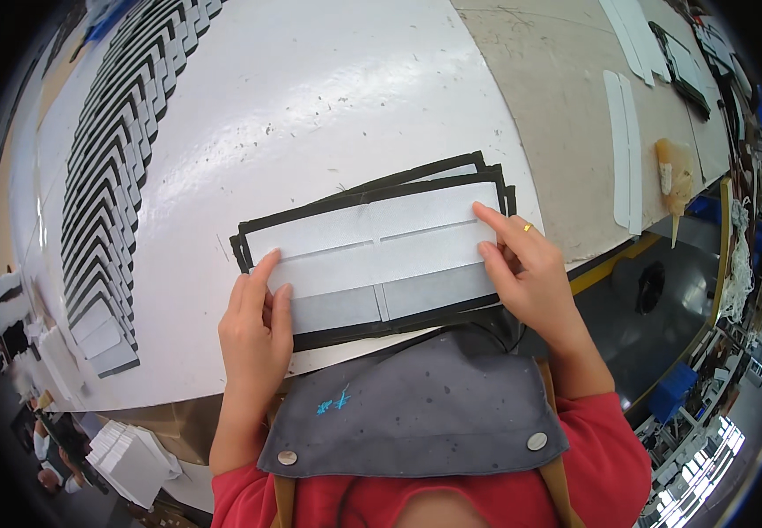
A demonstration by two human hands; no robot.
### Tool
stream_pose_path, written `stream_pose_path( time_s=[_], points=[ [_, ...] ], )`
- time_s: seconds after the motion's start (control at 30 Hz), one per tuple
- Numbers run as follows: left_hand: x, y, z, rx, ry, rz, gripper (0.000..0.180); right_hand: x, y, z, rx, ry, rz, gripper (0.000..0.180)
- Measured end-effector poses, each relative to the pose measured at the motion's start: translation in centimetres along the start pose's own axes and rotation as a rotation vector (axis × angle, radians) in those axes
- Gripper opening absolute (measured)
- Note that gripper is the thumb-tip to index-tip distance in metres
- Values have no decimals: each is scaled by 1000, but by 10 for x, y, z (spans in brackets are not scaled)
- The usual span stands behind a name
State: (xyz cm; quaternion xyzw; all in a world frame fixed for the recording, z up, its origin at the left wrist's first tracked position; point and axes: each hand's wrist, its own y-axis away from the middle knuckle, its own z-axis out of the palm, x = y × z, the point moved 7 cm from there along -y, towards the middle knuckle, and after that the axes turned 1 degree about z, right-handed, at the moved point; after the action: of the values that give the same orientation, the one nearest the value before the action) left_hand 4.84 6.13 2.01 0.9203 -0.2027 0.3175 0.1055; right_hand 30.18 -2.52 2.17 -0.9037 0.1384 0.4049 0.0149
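A flat rectangular panel (328, 264) with black fabric edging and white and grey sections lies at the table's near edge. It rests on at least one similar black-edged panel (454, 172), whose far edge and corners stick out at a slant. My left hand (258, 317) grips the panel's left side, index finger and thumb on its face and the other fingers curled at the edge. On the right side my right hand (526, 264), with a ring on one finger, holds the panel the same way. The undersides of both grips are hidden.
A long overlapping row of similar black-edged pieces (104, 202) runs along the table's (328, 88) left. Brown board (566, 132) covers the right, carrying white strips (623, 150) and a bag-like cone with yellowish contents (676, 172). White stacks (130, 458) stand below left; another person (51, 466) is beyond.
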Motion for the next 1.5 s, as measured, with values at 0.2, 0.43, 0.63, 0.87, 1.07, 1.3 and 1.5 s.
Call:
stream_pose_path(
  time_s=[0.2,0.43,0.63,0.87,1.07,1.3,1.5],
  points=[
    [6,-7,-5,-36,-139,75,30,0,-3,-8,43,205,-44,23],
    [60,-24,17,-32,-187,617,28,-45,-39,10,103,245,-446,20],
    [60,-23,38,-23,-216,750,31,-45,-67,36,-70,93,-438,13],
    [56,-24,40,-41,-208,742,32,-44,-78,46,-184,62,-448,7],
    [56,-26,40,-32,-192,750,33,-56,-60,44,25,225,-760,9],
    [57,-26,41,-51,-158,758,30,-49,-69,45,-42,139,-636,11],
    [59,-29,44,-121,-66,734,28,-40,-78,47,-118,-2,-494,14]
  ],
)
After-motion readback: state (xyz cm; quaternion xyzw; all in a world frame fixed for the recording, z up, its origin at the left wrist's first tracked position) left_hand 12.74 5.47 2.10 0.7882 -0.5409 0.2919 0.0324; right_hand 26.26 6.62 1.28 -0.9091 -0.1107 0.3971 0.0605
